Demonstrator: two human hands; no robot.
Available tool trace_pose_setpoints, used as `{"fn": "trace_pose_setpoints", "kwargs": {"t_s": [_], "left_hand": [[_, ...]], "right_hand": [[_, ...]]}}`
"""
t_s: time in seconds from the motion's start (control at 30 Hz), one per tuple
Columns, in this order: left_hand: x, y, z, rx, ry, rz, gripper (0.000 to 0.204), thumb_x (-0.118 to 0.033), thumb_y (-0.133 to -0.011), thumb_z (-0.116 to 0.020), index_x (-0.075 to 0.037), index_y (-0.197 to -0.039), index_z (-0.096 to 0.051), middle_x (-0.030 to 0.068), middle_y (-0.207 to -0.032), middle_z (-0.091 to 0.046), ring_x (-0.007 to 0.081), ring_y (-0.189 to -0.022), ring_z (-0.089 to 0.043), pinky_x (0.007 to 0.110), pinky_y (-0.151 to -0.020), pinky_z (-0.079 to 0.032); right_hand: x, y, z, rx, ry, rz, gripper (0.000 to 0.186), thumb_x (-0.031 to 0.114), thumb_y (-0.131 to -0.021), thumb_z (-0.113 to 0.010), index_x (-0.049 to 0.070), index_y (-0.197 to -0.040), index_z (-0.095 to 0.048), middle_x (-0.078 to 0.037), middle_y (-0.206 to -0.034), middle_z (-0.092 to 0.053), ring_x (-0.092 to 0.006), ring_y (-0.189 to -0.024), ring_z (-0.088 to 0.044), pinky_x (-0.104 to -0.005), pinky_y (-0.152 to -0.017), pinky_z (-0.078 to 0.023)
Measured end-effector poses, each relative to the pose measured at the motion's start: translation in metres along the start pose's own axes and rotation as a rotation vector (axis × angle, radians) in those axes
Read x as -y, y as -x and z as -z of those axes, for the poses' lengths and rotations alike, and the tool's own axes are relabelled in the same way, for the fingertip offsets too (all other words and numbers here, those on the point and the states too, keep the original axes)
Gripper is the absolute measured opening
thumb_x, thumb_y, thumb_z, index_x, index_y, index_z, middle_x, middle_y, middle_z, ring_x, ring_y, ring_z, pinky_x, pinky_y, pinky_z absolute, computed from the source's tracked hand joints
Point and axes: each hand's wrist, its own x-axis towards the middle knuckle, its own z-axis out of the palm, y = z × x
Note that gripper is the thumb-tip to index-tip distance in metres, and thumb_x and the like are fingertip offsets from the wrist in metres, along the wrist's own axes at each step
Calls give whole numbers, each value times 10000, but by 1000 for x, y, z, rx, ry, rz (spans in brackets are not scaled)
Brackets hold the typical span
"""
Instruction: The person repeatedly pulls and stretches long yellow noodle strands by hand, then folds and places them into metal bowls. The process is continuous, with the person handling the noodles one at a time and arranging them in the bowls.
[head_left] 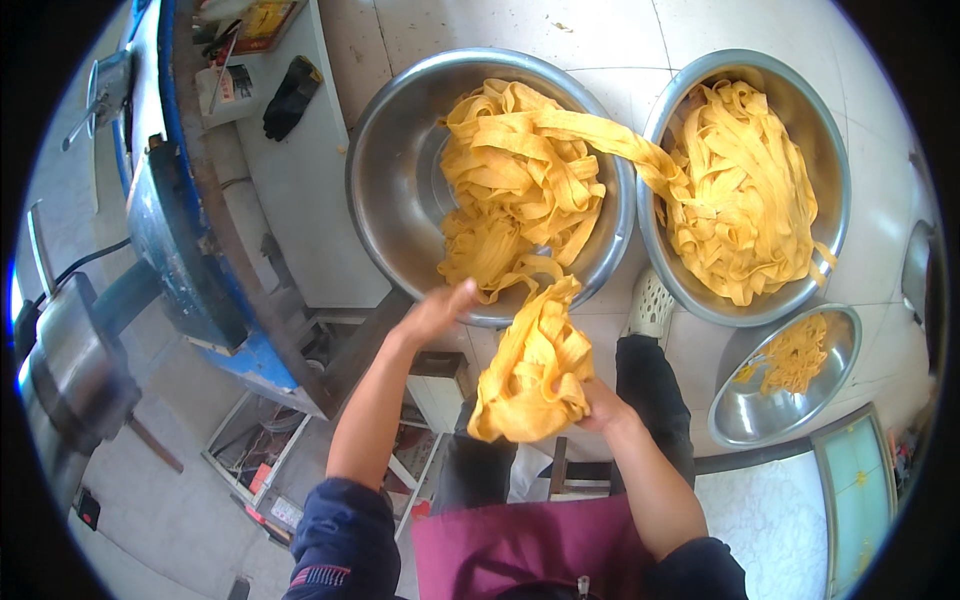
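My right hand (604,404) grips a thick bundle of yellow noodle-like strips (532,372), wide and flat, held up over my lap. From the top of the bundle a few strips trail into the left metal basin. My left hand (440,314) is just left of the bundle, near the basin's front rim, fingers stretched out and holding nothing. More of the same strips lie heaped in the left basin (398,190). A long twisted length crosses from that heap over the rims into the right metal basin (835,165), which holds a larger pile.
A small tilted metal bowl (735,412) with thin yellow shreds sits at the right. At the left stands a blue-edged machine (190,240), with a black glove (292,98) on a white surface beside it. My shoe (650,303) is between the basins.
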Motion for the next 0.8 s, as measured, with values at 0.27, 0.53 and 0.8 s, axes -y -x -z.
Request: {"fn": "trace_pose_setpoints", "kwargs": {"t_s": [0.27, 0.53, 0.8], "left_hand": [[39, -215, 48, -509, -230, -165, 860, -518, -844, -815, 71, -1405, -536, 236, -1379, -624, 324, -1290, -599, 413, -1086, -468], [19, -218, 69, 58, -38, 114, 744, -363, -755, -927, 5, -1331, -633, 114, -1227, -725, 242, -1125, -686, 377, -1007, -521], [44, -173, 41, 98, 64, -308, 659, -126, -800, -853, 4, -1384, -575, 67, -1217, -711, 174, -1076, -670, 345, -977, -527]], "right_hand": [[17, 50, -18, 25, 140, -83, 728, 135, -832, -867, 32, -1461, -515, -81, -1381, -638, -226, -1242, -627, -390, -1068, -505], [29, 56, -18, 35, 55, 12, 734, 138, -808, -893, 39, -1439, -532, -74, -1351, -640, -211, -1211, -636, -368, -1029, -527], [29, 50, -18, 81, 16, 36, 714, 135, -803, -885, 40, -1421, -541, -86, -1337, -647, -237, -1202, -649, -405, -1020, -547]]}}
